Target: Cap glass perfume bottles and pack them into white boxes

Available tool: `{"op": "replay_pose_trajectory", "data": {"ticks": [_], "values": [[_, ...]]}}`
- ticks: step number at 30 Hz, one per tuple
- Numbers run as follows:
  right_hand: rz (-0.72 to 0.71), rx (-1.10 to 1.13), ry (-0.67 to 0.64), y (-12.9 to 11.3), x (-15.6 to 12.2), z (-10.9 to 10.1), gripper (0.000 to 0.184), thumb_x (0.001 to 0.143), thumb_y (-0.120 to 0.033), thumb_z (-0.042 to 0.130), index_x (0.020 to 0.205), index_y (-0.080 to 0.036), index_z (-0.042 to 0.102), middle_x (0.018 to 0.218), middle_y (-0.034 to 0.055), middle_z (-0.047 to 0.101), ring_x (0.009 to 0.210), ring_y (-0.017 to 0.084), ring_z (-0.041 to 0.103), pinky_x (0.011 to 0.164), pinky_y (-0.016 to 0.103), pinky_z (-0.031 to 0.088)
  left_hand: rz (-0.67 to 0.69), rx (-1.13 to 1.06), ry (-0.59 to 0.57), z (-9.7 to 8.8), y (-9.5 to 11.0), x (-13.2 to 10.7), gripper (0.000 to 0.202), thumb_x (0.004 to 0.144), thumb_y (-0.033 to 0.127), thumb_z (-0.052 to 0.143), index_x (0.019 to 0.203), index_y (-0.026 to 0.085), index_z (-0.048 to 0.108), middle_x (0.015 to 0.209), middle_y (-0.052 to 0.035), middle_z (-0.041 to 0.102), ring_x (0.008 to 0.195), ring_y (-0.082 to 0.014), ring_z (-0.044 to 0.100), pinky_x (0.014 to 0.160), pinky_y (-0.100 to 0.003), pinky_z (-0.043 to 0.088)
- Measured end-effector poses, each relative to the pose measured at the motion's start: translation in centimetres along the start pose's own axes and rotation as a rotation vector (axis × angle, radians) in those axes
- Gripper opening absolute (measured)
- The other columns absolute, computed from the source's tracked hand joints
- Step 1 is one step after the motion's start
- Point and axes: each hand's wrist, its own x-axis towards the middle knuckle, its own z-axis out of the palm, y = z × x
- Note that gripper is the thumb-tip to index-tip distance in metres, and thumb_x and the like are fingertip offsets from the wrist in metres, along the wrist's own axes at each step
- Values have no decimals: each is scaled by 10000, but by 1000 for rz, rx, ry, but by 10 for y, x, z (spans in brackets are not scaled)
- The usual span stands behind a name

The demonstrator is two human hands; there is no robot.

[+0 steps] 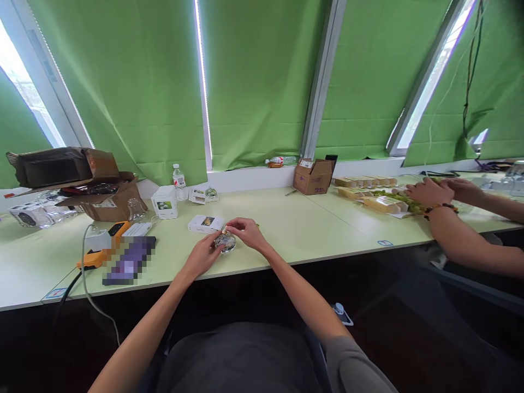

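Note:
Close to the table's front edge, my left hand (201,255) grips the side of a round clear ornament (228,243) with a gold-coloured top. The ornament looks like shiny glass or plastic; its inner detail is too small to make out. At its top, my right hand (247,233) has its fingers pinched on the gold part. Just behind my hands lies a small white box (203,223) with a dark and gold picture on it. A bit of something yellow-green peeks out behind my right hand.
On the left are a white box (165,202), a water bottle (179,183), a phone (130,261) beside an orange device (95,258), and torn cardboard boxes (102,204). A small carton (313,177) stands at the back. At right, a co-worker's hands (432,192) work over yellow trays (385,204).

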Motion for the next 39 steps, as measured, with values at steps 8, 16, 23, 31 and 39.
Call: {"op": "replay_pose_trajectory", "data": {"ticks": [8, 16, 23, 31, 39], "values": [[-4, -37, -4, 2, 1, 2, 218, 835, -345, 614, 901, -173, 732, 903, 56, 733, 812, 170, 661, 748, 280, 515, 6, 17, 6, -1, 2, 0, 459, 911, 406, 480, 1338, 238, 494, 1094, -68, 661, 788, -182, 613, 795, -329, 487], [-16, -27, 14, -4, -1, 5, 223, 846, -343, 601, 906, -171, 729, 907, 58, 732, 830, 174, 660, 757, 284, 514, 1, 8, -5, -1, 3, 0, 454, 915, 409, 472, 1339, 247, 492, 1080, -65, 658, 796, -183, 604, 797, -329, 488], [-22, -28, 30, -1, 0, 8, 221, 839, -345, 609, 922, -186, 739, 931, 57, 734, 864, 187, 665, 762, 292, 519, -3, -5, -19, -1, 4, 0, 465, 918, 427, 463, 1340, 234, 481, 1078, -77, 648, 796, -190, 596, 803, -346, 485], [-43, -29, 37, -2, -1, 10, 220, 840, -344, 613, 936, -197, 745, 955, 59, 732, 882, 190, 668, 774, 296, 521, 0, -9, -15, -1, 4, 1, 476, 917, 420, 463, 1355, 234, 469, 1065, -81, 652, 810, -194, 605, 792, -335, 493], [-30, -23, 18, -3, -2, 8, 237, 839, -361, 613, 927, -187, 749, 947, 57, 738, 885, 194, 668, 766, 291, 521, 2, -20, 3, 1, 1, 0, 470, 914, 418, 471, 1340, 219, 484, 1024, -77, 658, 834, -202, 621, 791, -330, 495]]}}
